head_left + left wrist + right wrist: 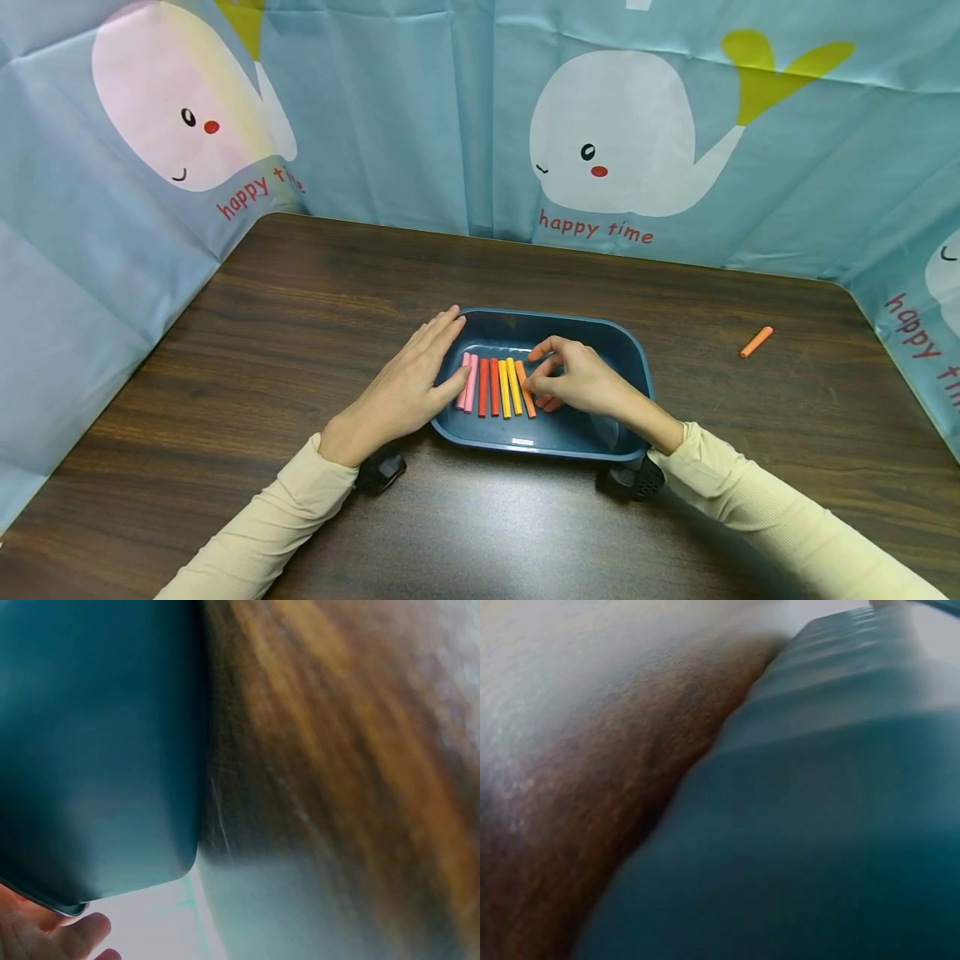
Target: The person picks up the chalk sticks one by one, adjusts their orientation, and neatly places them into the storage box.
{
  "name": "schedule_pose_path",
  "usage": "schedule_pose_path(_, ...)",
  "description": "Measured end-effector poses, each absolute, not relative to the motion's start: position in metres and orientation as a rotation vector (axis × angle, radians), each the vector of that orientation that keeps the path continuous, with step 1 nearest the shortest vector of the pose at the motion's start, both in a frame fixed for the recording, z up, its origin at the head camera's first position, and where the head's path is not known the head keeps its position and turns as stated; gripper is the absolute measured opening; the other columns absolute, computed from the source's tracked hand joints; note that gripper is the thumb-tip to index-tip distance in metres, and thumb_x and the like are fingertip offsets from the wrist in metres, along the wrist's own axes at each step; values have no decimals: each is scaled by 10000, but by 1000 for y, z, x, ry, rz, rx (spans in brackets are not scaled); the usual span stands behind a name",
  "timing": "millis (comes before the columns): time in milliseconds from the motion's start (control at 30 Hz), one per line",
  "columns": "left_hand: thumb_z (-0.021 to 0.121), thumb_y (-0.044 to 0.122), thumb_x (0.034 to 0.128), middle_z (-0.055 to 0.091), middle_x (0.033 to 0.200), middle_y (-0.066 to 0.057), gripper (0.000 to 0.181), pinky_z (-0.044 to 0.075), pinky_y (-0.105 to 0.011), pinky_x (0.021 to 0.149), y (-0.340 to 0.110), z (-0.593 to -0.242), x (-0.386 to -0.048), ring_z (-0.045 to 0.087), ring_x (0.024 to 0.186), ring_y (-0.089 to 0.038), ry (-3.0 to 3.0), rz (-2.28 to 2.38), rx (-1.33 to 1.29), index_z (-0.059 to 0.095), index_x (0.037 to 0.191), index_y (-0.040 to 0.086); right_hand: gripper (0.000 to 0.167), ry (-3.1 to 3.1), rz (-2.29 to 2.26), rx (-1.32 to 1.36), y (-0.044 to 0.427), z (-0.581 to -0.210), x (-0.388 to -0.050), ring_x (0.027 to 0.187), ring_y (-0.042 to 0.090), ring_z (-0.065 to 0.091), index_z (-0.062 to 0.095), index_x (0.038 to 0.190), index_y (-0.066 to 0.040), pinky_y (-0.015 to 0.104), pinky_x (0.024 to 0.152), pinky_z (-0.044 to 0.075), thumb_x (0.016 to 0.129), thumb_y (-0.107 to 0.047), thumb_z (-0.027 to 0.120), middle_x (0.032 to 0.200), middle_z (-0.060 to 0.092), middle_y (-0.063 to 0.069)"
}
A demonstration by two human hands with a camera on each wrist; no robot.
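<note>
In the head view a blue plastic tray (570, 443) holds a row of chalk sticks: two pink (470, 385), two red (483, 388), two yellow (506, 390) and one orange stick (531, 403) at the right end, slightly tilted. My left hand (401, 389) rests over the tray's left rim with straight fingers, its thumb reaching in beside the pink sticks. Inside the tray, my right hand (577, 377) has loosely bent fingers, thumb tip touching the orange stick and index finger apart from the thumb. Both wrist views mostly show the tray's outer wall (105, 765).
Another orange chalk stick (756, 342) lies on the brown wooden table (315, 283), right of the tray. A blue curtain (405, 108) with printed whales hangs along the table's back and sides.
</note>
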State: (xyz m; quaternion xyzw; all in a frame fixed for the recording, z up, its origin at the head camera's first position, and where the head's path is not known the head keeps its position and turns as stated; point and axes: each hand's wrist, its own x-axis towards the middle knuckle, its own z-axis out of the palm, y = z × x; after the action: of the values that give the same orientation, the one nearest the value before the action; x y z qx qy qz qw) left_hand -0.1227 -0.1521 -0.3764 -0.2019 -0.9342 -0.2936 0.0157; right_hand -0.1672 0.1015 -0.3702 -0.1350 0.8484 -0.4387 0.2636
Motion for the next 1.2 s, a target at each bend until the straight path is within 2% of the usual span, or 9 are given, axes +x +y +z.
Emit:
schedule_pose_path(333, 569, 293, 983, 228, 1652, -108, 670, 198, -496, 1250, -152, -376, -122, 231, 1528, -299, -2903, -922, -629, 312, 1544, 33, 355, 2318, -1231, -379, 109, -359, -165, 771, 222, 733, 548, 1256, 32, 360, 704, 630, 934, -73, 653, 1020, 708, 166)
schedule_pose_path(700, 566, 301, 983, 224, 1653, -108, 678, 195, -498, 1250, -152, -376, -122, 227, 1530, -289, -2910, -915, -623, 304, 1547, 33, 410, 2397, -1224, -433, 127, -347, -162, 843, 263, 740, 583, 1284, 14, 374, 777, 621, 924, -155, 685, 1059, 713, 137)
schedule_pose_path(933, 572, 296, 979, 222, 1654, -104, 680, 197, -501, 1249, -152, -376, -122, 225, 1531, -293, -2907, -921, -619, 305, 1548, 37, 427, 2410, -1284, -487, 143, -336, -162, 830, 284, 736, 560, 1305, 44, 336, 771, 616, 937, -141, 675, 1074, 711, 176)
schedule_pose_path(1200, 572, 299, 978, 233, 1650, -111, 676, 198, -506, 1248, -152, -376, -123, 227, 1530, -289, -2898, -923, -622, 313, 1544, 34, 394, 2471, -1288, -467, 164, -323, -164, 838, 264, 751, 563, 1298, 32, 374, 774, 620, 943, -111, 659, 1089, 705, 207)
